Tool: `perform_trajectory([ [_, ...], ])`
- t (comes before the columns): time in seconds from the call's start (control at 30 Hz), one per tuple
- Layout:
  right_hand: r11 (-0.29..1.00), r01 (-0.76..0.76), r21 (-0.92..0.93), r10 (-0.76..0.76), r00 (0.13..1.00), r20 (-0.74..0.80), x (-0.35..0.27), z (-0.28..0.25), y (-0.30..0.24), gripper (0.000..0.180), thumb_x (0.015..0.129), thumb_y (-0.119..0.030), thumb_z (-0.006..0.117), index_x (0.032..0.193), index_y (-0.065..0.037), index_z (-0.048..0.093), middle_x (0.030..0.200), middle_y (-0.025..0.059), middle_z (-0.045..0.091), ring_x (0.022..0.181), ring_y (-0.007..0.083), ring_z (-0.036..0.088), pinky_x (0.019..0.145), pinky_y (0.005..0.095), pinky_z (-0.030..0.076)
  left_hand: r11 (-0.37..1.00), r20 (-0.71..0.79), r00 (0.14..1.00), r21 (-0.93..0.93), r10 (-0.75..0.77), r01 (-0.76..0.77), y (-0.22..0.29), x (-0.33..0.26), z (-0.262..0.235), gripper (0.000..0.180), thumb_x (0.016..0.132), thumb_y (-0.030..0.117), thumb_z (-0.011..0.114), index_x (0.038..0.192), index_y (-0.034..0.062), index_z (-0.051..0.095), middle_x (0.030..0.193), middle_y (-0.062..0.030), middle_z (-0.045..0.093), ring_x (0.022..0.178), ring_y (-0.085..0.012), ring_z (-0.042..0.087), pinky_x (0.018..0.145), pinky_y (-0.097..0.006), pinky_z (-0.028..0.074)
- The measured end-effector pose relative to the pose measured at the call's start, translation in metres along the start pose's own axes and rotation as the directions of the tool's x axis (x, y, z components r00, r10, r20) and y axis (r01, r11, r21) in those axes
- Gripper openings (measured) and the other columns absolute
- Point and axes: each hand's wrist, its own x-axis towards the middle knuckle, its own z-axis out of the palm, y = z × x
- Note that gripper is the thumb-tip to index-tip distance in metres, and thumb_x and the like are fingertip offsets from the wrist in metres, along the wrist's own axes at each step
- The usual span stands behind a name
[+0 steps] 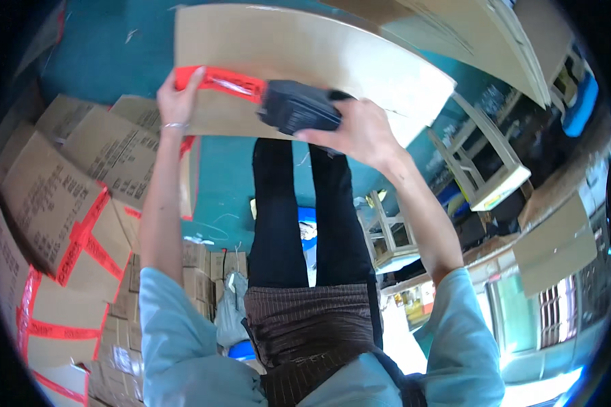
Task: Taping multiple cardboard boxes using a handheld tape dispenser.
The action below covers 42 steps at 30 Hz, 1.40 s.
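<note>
A brown cardboard box point(285, 42) is in front of me, its flat side toward me. A strip of red printed tape point(229, 82) runs across it from the left edge. My left hand point(177, 103) is closed on that edge, thumb lying over the tape's end. In my right hand point(366, 133) is a black tape dispenser point(300, 107), my fingers wrapped round its right end. The dispenser sits where the red strip stops, against or just above the cardboard; I cannot tell which. My right fingertips are partly hidden behind it.
Taped cardboard boxes point(51, 203) are stacked close on my left. More folded cardboard point(482, 41) juts in at the upper right. Wooden stools point(499, 186) stand to the right on the green floor point(224, 173). A grey plastic bag point(232, 308) lies near my legs.
</note>
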Motion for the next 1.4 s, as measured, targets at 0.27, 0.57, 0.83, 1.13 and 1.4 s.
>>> perform_trajectory([
  [0.27, 0.655, -0.669, -0.351, 0.660, 0.733, -0.166, -0.118, -0.070, 0.209, 0.062, 0.069, -0.064, 0.067, 0.083, -0.004, 0.072, 0.080, 0.0156, 0.070, 0.077, 0.0290, 0.069, 0.067, 0.0390, 0.055, 0.963, 0.027, 1.000, 0.267, 0.016, -0.023, 0.000, 0.008, -0.008, 0.044, 0.085, 0.025, 0.071, 0.113, -0.0066, 0.060, 0.100, -0.0079, 0.067, 0.090, -0.0097, 0.058, 0.083, -0.025, 0.047],
  [0.57, 0.723, -0.683, 0.108, 0.670, 0.654, -0.351, -0.173, -0.010, 0.189, 0.060, 0.068, -0.058, 0.072, 0.076, 0.001, 0.068, 0.068, 0.0176, 0.066, 0.067, 0.0315, 0.067, 0.063, 0.0394, 0.052, 0.832, 0.323, 0.907, 0.395, 0.270, -0.389, 0.101, -0.108, 0.157, 0.056, 0.090, 0.030, 0.062, 0.132, -0.0026, 0.045, 0.136, -0.0209, 0.047, 0.127, -0.0319, 0.044, 0.107, -0.040, 0.032],
  [0.83, 0.845, -0.274, 0.459, 0.437, 0.849, -0.296, -0.237, 0.001, 0.182, 0.046, 0.062, -0.042, 0.082, 0.077, -0.001, 0.068, 0.064, 0.0158, 0.064, 0.063, 0.0331, 0.064, 0.064, 0.0387, 0.051, 0.940, 0.862, 0.389, 0.249, -0.324, 0.232, 0.136, -0.179, 0.291, 0.024, 0.089, 0.016, 0.064, 0.102, -0.0038, 0.068, 0.093, -0.0081, 0.070, 0.086, -0.0123, 0.065, 0.082, -0.024, 0.049],
  [1.13, 0.382, -0.272, 0.883, 0.721, 0.685, -0.101, -0.266, 0.117, 0.171, 0.046, 0.067, -0.042, 0.080, 0.084, -0.001, 0.070, 0.071, 0.0159, 0.067, 0.071, 0.0343, 0.067, 0.068, 0.0393, 0.052, 0.751, 0.782, 0.619, 0.453, -0.075, -0.480, 0.229, -0.061, 0.387, 0.013, 0.082, 0.013, 0.071, 0.088, 0.0019, 0.072, 0.084, -0.0036, 0.070, 0.078, -0.0073, 0.061, 0.076, -0.022, 0.048],
  [1.4, 0.196, -0.580, 0.791, 0.794, 0.567, 0.219, -0.118, 0.151, 0.195, 0.075, 0.068, -0.069, 0.063, 0.091, 0.002, 0.068, 0.090, 0.0242, 0.067, 0.091, 0.0362, 0.065, 0.079, 0.0425, 0.051, 0.145, 0.500, 0.836, 0.831, 0.224, -0.536, 0.112, 0.049, 0.434, 0.035, 0.082, 0.030, 0.065, 0.111, 0.0110, 0.067, 0.106, -0.0096, 0.068, 0.096, -0.0278, 0.064, 0.088, -0.037, 0.048],
])
